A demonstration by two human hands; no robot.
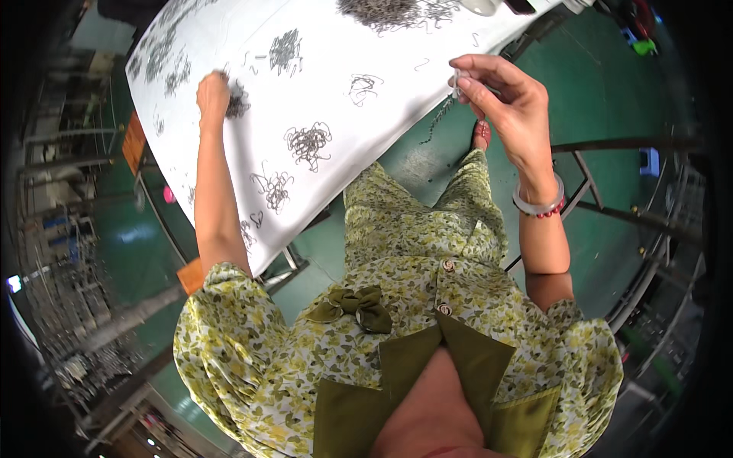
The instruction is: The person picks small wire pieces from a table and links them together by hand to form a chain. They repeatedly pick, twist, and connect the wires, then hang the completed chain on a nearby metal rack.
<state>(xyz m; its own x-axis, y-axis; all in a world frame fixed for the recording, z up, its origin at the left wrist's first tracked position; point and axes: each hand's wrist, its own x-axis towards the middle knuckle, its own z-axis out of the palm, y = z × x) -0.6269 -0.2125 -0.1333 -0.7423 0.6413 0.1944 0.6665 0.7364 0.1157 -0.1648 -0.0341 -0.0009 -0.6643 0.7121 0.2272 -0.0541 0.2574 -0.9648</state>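
Observation:
My left hand [213, 98] is at the white-covered table, its fingers curled closed at the edge of a small heap of dark metal pieces [238, 100]. What those fingers hold, if anything, is hidden. Past the table's near edge, my right hand [508, 103] is raised, with thumb and fingers pinched together. From that pinch hangs a thin dark chain-like strand of small pieces [439, 119]. Something pale [457, 82] shows at the fingertips, too small to name. A bangle and a red bead bracelet circle my right wrist.
Separate clusters of bent wire hooks [308, 145] lie across the white table cover [336, 46]. A large dark heap [385, 11] is at the far edge. Metal racks [72, 259] stand at left, with metal bars [634, 143] at right. Green floor [595, 91] lies beyond the table.

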